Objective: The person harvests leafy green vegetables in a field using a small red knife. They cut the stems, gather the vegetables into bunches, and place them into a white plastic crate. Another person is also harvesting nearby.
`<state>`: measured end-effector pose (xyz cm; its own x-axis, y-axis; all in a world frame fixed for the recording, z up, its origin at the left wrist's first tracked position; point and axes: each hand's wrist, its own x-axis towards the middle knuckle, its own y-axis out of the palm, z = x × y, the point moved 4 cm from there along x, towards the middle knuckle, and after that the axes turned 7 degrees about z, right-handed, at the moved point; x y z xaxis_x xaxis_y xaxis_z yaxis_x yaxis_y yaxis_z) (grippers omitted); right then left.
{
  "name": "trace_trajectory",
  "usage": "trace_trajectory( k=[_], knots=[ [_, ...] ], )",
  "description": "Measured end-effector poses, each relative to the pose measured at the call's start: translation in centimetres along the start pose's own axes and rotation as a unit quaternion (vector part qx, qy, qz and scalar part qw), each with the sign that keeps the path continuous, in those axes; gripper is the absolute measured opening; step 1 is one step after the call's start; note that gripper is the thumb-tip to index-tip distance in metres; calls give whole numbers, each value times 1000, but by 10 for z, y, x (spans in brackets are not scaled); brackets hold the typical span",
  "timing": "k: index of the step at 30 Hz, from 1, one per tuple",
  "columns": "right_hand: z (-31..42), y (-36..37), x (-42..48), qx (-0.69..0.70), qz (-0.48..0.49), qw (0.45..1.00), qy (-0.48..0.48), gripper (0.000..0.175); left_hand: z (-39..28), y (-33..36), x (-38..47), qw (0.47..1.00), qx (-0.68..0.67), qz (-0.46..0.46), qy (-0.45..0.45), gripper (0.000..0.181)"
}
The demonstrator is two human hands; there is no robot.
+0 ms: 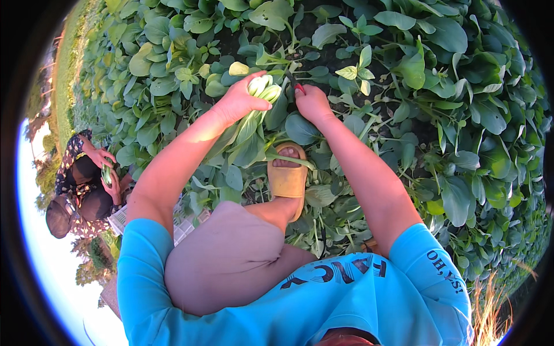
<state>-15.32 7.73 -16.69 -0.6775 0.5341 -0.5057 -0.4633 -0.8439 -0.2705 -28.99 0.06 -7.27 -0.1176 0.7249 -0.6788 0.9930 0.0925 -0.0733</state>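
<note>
My left hand [240, 98] is closed around a bunch of leafy greens [265, 90]. The pale cut stem ends point up and away from me, while the leaves hang back towards my foot. Just to the right, my right hand [312, 103] grips a small knife [299, 88] by its red handle. Its dark blade reaches in among the stems of a low leafy plant [294, 65]; the tip is hard to make out, and I cannot tell whether it touches a stem.
A yellow sandal [286, 182] on my foot stands among loose leaves below my hands. At the left, another person [78, 186] crouches, holding greens in both hands. A white plastic crate [184, 227] lies partly hidden behind my left arm. Dense leafy plants [454, 108] spread around.
</note>
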Motion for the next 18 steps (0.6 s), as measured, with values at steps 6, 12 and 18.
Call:
trace_trajectory(
  k=[6, 12, 18],
  knots=[
    [3, -3, -11, 6, -57, 997, -43, 25, -8, 10, -32, 997, -9, 8, 73, 77],
    [29, -34, -90, 531, -51, 844, -62, 22, -21, 68, -83, 981, -124, 138, 64, 84],
    [37, -52, -119, 212, -93, 964, -131, 18, -36, 63, -102, 970, -161, 135, 126, 85]
  ],
)
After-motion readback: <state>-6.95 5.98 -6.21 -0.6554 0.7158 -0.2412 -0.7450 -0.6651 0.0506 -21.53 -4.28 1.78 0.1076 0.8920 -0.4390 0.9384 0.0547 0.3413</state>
